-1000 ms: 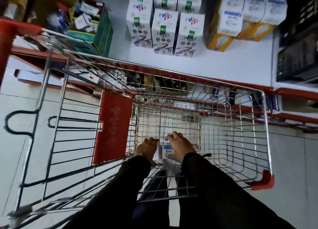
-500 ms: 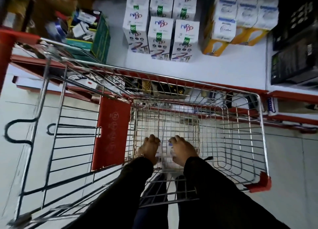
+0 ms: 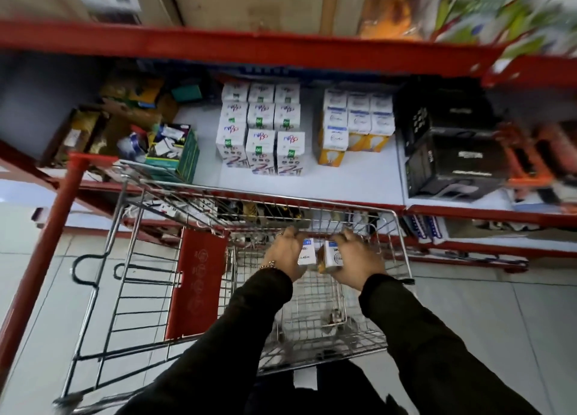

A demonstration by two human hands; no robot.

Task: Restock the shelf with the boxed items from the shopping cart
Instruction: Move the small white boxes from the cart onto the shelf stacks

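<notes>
My left hand (image 3: 285, 252) grips a small white box (image 3: 306, 254) and my right hand (image 3: 356, 260) grips a second white and yellow box (image 3: 327, 255). Both boxes are side by side, raised above the wire shopping cart (image 3: 402, 249), near its far rim. Beyond the cart lies the white shelf (image 3: 368, 177) with a red front edge. On it stand white boxes with purple print (image 3: 260, 140) and white and yellow bulb boxes (image 3: 335, 137).
Black boxes (image 3: 449, 158) sit at the shelf's right. A green open carton (image 3: 184, 152) and cluttered goods fill its left. A red upright post (image 3: 53, 230) stands left of the cart. An upper red shelf (image 3: 249, 41) overhangs. A lower shelf shows below.
Both hands have lifted out of the cart bottom, each with a box, up toward the cart's far rim. The view has tilted up, showing more shelves.
</notes>
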